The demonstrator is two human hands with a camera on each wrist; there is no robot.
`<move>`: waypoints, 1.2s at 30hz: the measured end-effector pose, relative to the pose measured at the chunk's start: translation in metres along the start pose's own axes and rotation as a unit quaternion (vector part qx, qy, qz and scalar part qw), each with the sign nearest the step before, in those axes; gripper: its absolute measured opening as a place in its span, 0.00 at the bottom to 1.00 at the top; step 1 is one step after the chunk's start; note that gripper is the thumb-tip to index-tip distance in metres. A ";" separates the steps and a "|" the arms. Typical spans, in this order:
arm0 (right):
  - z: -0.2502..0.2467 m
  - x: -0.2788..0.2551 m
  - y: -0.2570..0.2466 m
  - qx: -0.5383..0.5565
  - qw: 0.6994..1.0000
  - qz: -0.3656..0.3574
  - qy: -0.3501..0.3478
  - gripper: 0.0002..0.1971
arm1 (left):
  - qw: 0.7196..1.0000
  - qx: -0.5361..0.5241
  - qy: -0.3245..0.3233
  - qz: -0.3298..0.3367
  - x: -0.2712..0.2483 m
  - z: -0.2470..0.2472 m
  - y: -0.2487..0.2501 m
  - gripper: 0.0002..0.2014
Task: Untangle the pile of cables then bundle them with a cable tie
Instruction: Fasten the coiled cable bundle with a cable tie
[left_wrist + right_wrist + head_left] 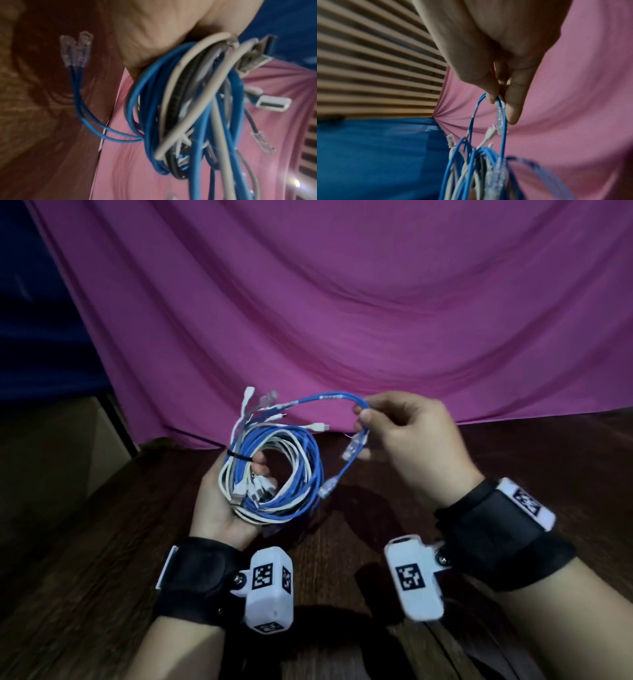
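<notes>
A coil of blue and white cables (291,474) lies in my left hand (214,501), palm up, with the thumb (262,465) hooked over its left side. A black cable tie (239,457) wraps that side of the coil. My right hand (364,414) pinches a loose blue cable loop (325,398) above and to the right of the coil. Clear plugs (352,446) dangle below the pinch. The left wrist view shows the coil (171,108) under my palm and two clear plugs (75,48) hanging free. In the right wrist view fingertips (513,108) grip the blue cable (476,115).
Both hands hover above a dark wooden table (376,542). A pink cloth (342,302) hangs behind it and drapes onto its far edge. A brown box (51,457) stands at the left. A slatted panel (376,67) shows in the right wrist view.
</notes>
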State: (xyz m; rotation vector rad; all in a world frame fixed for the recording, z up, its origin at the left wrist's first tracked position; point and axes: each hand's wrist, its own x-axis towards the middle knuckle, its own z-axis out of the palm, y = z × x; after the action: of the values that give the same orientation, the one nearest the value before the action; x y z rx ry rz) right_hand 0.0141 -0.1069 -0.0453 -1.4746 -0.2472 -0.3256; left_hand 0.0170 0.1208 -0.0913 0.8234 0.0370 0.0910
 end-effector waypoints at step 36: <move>-0.008 0.004 0.021 -0.307 0.944 -0.070 -0.105 0.08 | 0.990 -0.002 0.096 0.104 0.008 0.007 -0.012 0.24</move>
State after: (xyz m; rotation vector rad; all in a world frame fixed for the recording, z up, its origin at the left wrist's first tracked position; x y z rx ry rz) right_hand 0.0253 -0.1141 -0.0645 -2.1189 -0.4502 -0.3795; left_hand 0.0262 0.1086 -0.0954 0.8102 0.1333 0.3667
